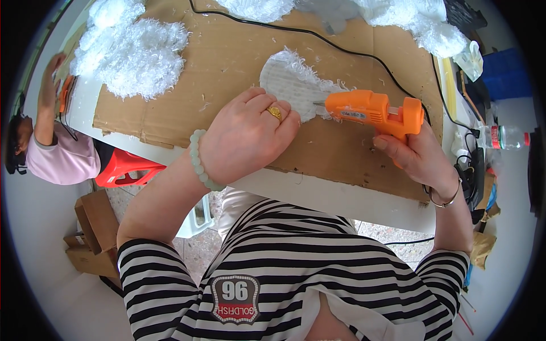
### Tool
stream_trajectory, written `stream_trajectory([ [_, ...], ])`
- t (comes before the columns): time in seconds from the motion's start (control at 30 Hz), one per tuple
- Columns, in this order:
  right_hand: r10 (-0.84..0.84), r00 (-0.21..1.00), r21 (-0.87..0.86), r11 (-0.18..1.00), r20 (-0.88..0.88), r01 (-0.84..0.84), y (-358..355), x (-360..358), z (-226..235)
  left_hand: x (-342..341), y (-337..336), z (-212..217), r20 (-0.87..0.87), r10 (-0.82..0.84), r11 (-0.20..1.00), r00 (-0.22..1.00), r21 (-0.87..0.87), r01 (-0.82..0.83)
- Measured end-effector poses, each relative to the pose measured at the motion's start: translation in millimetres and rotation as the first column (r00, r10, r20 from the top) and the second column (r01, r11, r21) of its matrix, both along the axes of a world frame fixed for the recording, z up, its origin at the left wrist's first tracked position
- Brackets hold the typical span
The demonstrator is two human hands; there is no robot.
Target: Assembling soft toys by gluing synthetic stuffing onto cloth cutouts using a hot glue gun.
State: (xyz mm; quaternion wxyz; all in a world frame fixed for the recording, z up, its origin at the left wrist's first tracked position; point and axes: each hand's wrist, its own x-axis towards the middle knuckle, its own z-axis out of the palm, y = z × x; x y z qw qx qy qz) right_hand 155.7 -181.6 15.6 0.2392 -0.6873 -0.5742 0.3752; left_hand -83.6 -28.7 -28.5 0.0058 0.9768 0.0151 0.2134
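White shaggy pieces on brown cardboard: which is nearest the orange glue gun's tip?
The piece showing flat pale backing, under the bare left hand; the other fluffy pieces lie farther off.

Surface (341, 199): beneath the cardboard sheet (341, 153).
Fabric piece (284, 77): on the cardboard sheet, clock centre.
Left grip (244, 133): at its 7 o'clock edge.
Glue gun (364, 108): in the right grip (421, 153), between 3 and 4 o'clock.
Fibre heap (142, 59): 9 o'clock.
Cord (318, 35): passing from 12 to 3 o'clock.
Bottle (510, 137): past the glue gun.
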Motion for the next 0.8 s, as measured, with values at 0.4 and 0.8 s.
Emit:
stream_trajectory([
  [0.4, 0.136, 0.984, 0.061, 0.988, 0.116, -0.143, -2.5, 3.7, -5.5, 2.7, 0.4, -5.9, 0.098, 0.006, 1.000, 0.995, 0.025, -0.009],
  [0.8, -0.045, 0.999, 0.082, 0.996, -0.019, 0.046, -1.8, -3.9, -0.2, -2.1, 2.0, -5.7, 0.115, 0.001, 1.000, 0.993, -0.006, -0.001],
])
